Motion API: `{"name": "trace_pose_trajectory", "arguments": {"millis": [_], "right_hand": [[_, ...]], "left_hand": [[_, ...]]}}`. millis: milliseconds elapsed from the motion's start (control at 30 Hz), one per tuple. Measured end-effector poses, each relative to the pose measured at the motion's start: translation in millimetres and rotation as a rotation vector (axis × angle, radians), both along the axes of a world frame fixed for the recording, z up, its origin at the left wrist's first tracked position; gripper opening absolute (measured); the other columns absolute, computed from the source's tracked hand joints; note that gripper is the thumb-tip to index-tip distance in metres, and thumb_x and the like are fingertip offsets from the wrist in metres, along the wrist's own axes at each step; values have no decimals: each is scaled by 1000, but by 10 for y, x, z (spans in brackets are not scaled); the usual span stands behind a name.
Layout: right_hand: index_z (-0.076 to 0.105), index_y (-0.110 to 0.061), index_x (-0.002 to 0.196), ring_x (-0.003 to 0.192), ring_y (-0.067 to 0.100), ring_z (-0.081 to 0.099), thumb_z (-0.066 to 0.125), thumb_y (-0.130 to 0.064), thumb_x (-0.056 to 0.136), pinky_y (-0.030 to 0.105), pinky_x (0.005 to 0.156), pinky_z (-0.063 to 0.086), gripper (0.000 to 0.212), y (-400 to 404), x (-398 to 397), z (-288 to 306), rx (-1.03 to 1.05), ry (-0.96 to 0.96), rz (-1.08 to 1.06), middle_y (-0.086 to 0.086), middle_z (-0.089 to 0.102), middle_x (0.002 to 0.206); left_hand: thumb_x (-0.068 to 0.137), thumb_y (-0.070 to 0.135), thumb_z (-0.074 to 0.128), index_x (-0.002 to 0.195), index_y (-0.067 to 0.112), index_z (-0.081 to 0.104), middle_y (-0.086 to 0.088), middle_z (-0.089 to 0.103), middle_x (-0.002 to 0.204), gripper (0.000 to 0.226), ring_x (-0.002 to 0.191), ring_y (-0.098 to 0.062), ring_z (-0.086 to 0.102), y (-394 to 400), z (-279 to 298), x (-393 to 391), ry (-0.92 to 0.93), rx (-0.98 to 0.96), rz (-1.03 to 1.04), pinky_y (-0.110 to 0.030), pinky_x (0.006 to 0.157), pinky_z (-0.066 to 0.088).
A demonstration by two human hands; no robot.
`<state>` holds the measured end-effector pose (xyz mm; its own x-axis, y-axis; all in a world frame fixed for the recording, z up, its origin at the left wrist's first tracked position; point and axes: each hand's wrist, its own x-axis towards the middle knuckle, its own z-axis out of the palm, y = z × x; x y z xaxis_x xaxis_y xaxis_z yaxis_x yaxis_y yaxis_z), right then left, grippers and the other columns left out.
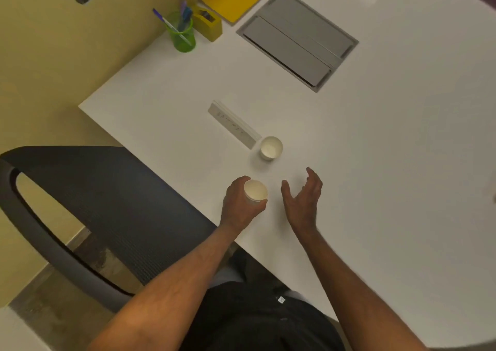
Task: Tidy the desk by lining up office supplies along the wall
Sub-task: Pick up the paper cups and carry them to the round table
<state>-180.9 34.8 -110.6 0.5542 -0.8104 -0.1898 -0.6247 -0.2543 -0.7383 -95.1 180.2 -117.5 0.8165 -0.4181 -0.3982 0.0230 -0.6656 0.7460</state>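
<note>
White counter [375, 162] first. Near its front edge, the left hand [239, 208] curls round a small white paper cup [255, 190], empty inside. Just beside the cup, the right hand [303, 203] hovers, fingers spread, holding nothing.

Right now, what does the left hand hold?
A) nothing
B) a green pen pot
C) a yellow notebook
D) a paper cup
D: the left hand has its fingers curled round a paper cup near the desk edge, while the right hand is open and holds nothing.
</note>
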Motion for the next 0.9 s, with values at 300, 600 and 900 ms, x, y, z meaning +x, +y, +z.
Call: {"name": "trace_pose_trajectory", "arguments": {"millis": [300,600,900], "right_hand": [[41,-26,148,119,12,53,71,-54,86,19,87,44,74,171,-1003,200,400,47,49,-6,44,141],[53,-27,136,112,12,56,80,-48,77,22,89,45,69,61,-2720,349,416,4,-125,-6,48,127],[57,-25,131,111,13,55,83,-38,75,23,86,50,63,96,-4726,382,389,-50,-492,-4,47,126]], "left_hand": [[71,46,85,133,24,51,5,57,130,74,121,-18,49,-258,278,-836,16,-84,-382,-34,105,39],[79,52,79,133,22,53,2,59,132,67,122,-18,51,-568,407,-2281,-57,-95,-777,-37,105,40],[85,49,72,85,27,62,6,69,80,24,74,-12,67,-1054,659,-4080,29,-293,-1169,-45,63,52]]}}
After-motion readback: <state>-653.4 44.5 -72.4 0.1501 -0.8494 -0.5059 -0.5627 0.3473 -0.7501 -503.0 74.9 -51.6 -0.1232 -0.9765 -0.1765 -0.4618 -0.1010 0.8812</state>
